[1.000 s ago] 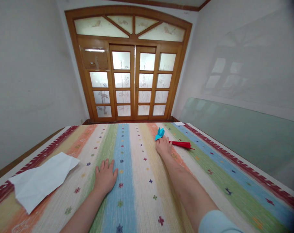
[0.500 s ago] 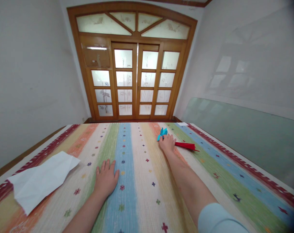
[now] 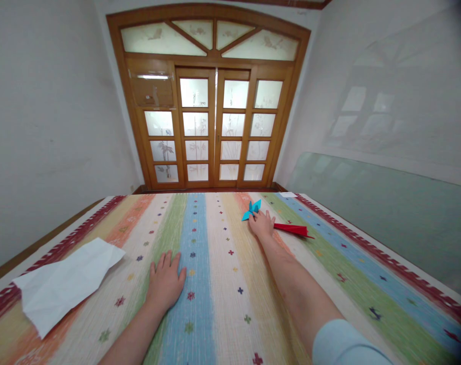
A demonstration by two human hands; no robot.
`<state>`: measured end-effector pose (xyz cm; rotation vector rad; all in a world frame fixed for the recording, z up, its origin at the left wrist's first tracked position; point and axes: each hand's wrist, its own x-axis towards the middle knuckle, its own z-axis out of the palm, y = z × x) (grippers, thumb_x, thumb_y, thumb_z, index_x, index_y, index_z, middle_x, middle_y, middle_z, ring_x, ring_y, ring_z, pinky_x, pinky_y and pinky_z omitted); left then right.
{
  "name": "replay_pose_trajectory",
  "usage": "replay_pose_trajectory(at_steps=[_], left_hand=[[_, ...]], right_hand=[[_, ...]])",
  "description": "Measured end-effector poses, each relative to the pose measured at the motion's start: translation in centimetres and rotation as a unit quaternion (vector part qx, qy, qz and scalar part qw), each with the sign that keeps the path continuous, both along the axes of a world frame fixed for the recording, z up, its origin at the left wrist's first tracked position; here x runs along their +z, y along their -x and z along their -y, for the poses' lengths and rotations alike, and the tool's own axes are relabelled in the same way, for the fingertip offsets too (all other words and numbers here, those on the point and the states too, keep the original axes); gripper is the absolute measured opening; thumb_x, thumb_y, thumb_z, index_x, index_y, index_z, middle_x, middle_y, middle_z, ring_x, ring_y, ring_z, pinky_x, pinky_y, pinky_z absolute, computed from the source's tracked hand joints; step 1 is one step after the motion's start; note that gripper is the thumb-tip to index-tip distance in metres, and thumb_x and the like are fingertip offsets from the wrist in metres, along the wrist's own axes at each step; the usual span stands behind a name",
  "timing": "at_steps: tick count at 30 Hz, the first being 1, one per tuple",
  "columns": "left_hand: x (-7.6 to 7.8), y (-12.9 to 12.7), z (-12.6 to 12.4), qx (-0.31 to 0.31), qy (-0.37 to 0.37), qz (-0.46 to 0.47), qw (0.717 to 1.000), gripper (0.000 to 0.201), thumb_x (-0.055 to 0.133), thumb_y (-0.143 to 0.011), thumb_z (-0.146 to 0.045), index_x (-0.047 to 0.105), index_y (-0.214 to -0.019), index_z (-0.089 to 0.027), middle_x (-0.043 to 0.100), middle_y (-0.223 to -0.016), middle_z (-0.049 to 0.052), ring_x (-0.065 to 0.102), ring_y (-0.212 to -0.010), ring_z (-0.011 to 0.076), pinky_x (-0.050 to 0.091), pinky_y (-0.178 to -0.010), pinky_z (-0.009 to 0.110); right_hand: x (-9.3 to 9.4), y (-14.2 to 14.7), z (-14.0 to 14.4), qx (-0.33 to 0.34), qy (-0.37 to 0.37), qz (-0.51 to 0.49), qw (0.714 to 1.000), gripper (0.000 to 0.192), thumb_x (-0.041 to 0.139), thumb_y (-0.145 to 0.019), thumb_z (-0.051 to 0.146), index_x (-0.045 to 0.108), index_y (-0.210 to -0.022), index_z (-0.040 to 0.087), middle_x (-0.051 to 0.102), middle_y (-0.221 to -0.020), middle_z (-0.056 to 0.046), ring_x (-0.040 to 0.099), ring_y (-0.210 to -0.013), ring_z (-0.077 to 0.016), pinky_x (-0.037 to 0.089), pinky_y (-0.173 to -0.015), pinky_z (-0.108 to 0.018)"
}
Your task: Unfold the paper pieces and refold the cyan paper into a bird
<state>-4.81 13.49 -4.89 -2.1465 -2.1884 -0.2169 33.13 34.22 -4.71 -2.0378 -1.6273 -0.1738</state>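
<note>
My left hand (image 3: 165,281) lies palm down on the striped tablecloth (image 3: 200,324), its fingers spread and nothing in them. Farther off to the right, my right hand (image 3: 261,223) reaches out with its fingers somewhat apart. Just at its fingertips is a bright blue folded-paper crane (image 3: 254,207), wings spread, resting on the cloth; whether a finger still touches it is hard to see. A long, narrow red folded thing (image 3: 293,230) with a thin point lies to the right of that hand, its near end partly hidden behind the hand.
A creased white sheet of paper (image 3: 68,284) lies at the left of the table. A small white piece (image 3: 287,194) sits by the far right edge. Beyond the table stand wooden doors with glass panes (image 3: 215,126); a pale green panel (image 3: 375,208) runs along the right wall.
The blue crane has turned and now shows both wings spread, lower and flatter, beside my right fingertips. My right hand has eased back slightly from it. The left hand stays put.
</note>
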Motion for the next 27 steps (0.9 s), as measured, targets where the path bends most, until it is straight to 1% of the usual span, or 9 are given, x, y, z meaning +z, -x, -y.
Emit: replay_pose_trajectory(at_steps=[3,6,10,13,16,19,21,24,27], left_hand=[[0.0,0.0,0.0,0.003,0.006,0.001,1.000,0.061,0.034,-0.096,-0.046,0.044,-0.150,-0.020,0.036,-0.158,0.016,0.029,-0.147,0.0361,0.019,-0.115,0.060],[0.1,0.0,-0.1,0.005,0.008,0.004,1.000,0.061,0.034,-0.096,-0.047,0.044,-0.150,-0.021,0.036,-0.159,0.015,0.029,-0.147,0.0356,0.019,-0.116,0.059],[0.2,0.0,0.0,0.007,0.007,0.006,1.000,0.061,0.035,-0.096,-0.047,0.044,-0.150,-0.021,0.037,-0.158,0.015,0.029,-0.146,0.0353,0.018,-0.116,0.058],[0.3,0.0,0.0,0.006,0.003,0.012,1.000,0.060,0.035,-0.096,-0.047,0.044,-0.150,-0.020,0.037,-0.158,0.015,0.029,-0.146,0.0353,0.018,-0.116,0.058],[0.1,0.0,-0.1,0.000,-0.006,0.017,1.000,0.060,0.035,-0.096,-0.047,0.045,-0.149,-0.020,0.038,-0.157,0.017,0.030,-0.146,0.0362,0.018,-0.115,0.059],[0.0,0.1,-0.2,-0.004,-0.017,0.020,1.000,0.060,0.035,-0.096,-0.047,0.046,-0.148,-0.020,0.040,-0.156,0.017,0.032,-0.145,0.0363,0.020,-0.115,0.059],[0.0,0.1,-0.2,-0.001,-0.017,0.021,1.000,0.059,0.035,-0.096,-0.047,0.046,-0.148,-0.020,0.040,-0.156,0.017,0.032,-0.145,0.0360,0.020,-0.115,0.059],[0.2,0.1,-0.1,-0.003,-0.015,0.022,1.000,0.059,0.035,-0.096,-0.047,0.047,-0.148,-0.019,0.040,-0.156,0.017,0.031,-0.145,0.0363,0.020,-0.114,0.059],[0.3,0.1,-0.1,-0.013,-0.016,0.028,0.999,0.058,0.035,-0.097,-0.046,0.048,-0.147,-0.019,0.040,-0.155,0.018,0.032,-0.144,0.0371,0.020,-0.113,0.061]], right_hand=[[0.3,0.3,0.4,0.021,-0.013,0.014,1.000,0.041,0.042,-0.097,0.040,0.068,-0.126,0.027,0.055,-0.144,-0.009,0.029,-0.142,-0.0371,0.009,-0.114,-0.064],[0.7,0.7,1.1,0.047,-0.030,0.033,0.998,0.042,0.044,-0.096,0.036,0.065,-0.130,0.024,0.058,-0.141,-0.009,0.031,-0.141,-0.0338,0.006,-0.116,-0.062],[1.0,1.5,2.2,0.082,-0.050,0.053,0.994,0.041,0.044,-0.095,0.031,0.064,-0.130,0.022,0.057,-0.142,-0.009,0.027,-0.144,-0.0303,0.002,-0.118,-0.057],[1.3,2.1,3.2,0.108,-0.062,0.058,0.990,0.041,0.043,-0.096,0.029,0.063,-0.130,0.019,0.057,-0.142,-0.011,0.025,-0.146,-0.0301,0.000,-0.119,-0.056],[1.5,2.8,4.4,0.140,-0.073,0.057,0.986,0.042,0.046,-0.094,0.028,0.063,-0.131,0.017,0.058,-0.141,-0.012,0.028,-0.144,-0.0313,0.000,-0.120,-0.055],[1.6,3.8,6.2,0.180,-0.083,0.051,0.979,0.044,0.049,-0.092,0.027,0.063,-0.132,0.016,0.057,-0.142,-0.013,0.031,-0.143,-0.0328,0.002,-0.120,-0.056],[1.7,4.7,7.7,0.217,-0.089,0.045,0.971,0.045,0.051,-0.091,0.028,0.062,-0.133,0.017,0.057,-0.143,-0.011,0.032,-0.144,-0.0323,0.005,-0.120,-0.056],[1.8,6.2,10.6,0.284,-0.097,0.034,0.953,0.046,0.055,-0.089,0.028,0.062,-0.134,0.021,0.058,-0.143,-0.007,0.035,-0.143,-0.0303,0.011,-0.121,-0.054],[1.9,7.8,13.5,0.339,-0.111,0.012,0.934,0.047,0.057,-0.089,0.028,0.062,-0.135,0.022,0.058,-0.143,-0.007,0.040,-0.141,-0.0292,0.019,-0.120,-0.054]])
